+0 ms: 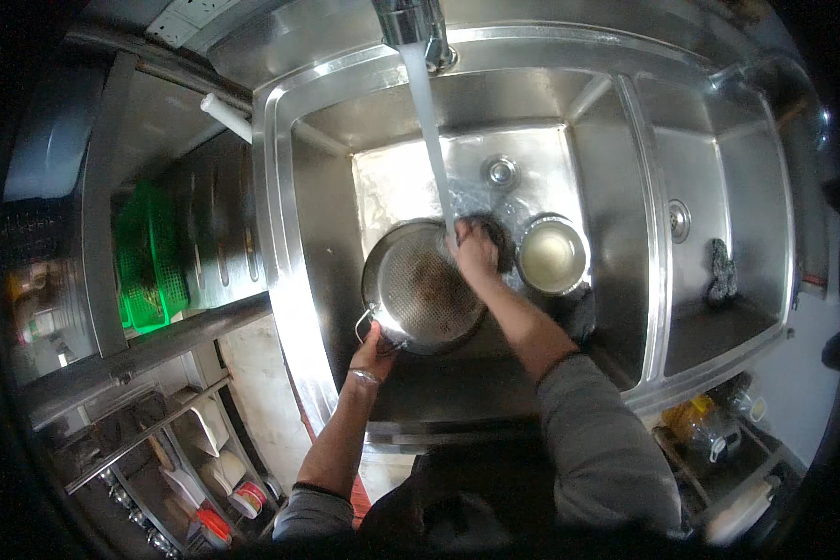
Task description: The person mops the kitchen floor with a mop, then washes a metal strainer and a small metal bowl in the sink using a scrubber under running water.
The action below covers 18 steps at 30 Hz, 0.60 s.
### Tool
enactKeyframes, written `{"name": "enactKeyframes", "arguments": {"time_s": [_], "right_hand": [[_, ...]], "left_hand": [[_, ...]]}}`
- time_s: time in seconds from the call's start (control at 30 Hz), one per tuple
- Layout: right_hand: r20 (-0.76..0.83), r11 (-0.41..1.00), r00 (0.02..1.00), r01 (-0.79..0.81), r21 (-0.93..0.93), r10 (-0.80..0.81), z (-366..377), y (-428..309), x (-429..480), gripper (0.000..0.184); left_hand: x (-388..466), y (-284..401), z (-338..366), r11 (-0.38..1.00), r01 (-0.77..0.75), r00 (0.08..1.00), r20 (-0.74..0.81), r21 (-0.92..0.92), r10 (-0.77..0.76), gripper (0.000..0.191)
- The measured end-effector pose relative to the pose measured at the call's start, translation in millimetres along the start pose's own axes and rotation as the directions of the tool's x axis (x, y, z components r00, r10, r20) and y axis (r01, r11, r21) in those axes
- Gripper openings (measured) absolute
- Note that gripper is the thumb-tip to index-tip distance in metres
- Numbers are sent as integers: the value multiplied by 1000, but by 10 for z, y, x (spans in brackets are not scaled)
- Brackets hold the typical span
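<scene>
A round metal pan with a finely dimpled surface and a brown-stained middle lies tilted in the large steel sink basin. My left hand grips it by the wire loop handle at its lower left. At the pan's upper right edge is my right hand, blurred, with its fingers bent in the stream of water. Beside and under those fingers shows a dark, blurred mass; whether I hold it is unclear. Water runs from the faucet onto this spot.
A metal bowl of cloudy pale liquid stands right of my right hand. The drain lies beyond. In the right basin sits a steel wool scourer. Left are a green plastic basket and a shelf with utensils.
</scene>
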State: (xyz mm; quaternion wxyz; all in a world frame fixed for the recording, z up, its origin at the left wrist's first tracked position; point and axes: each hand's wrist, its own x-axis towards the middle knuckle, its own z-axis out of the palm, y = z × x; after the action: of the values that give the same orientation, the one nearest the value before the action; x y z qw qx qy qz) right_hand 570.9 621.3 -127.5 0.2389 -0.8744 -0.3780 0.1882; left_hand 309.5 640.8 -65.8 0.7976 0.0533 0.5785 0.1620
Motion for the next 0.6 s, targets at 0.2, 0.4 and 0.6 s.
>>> {"name": "enactKeyframes", "arguments": {"time_s": [0.2, 0.4, 0.6], "right_hand": [[124, 897, 904, 373, 237, -409, -93, -1071, -591, 27], [483, 692, 853, -469, 548, 196, 185, -439, 190, 21], [88, 874, 888, 420, 244, -451, -263, -774, -783, 18]], "left_hand": [[82, 32, -20, 995, -56, 995, -91, -80, 49, 18], [118, -306, -354, 961, -162, 987, 18, 222, 162, 45], [87, -167, -101, 991, -127, 991, -47, 42, 128, 34]]}}
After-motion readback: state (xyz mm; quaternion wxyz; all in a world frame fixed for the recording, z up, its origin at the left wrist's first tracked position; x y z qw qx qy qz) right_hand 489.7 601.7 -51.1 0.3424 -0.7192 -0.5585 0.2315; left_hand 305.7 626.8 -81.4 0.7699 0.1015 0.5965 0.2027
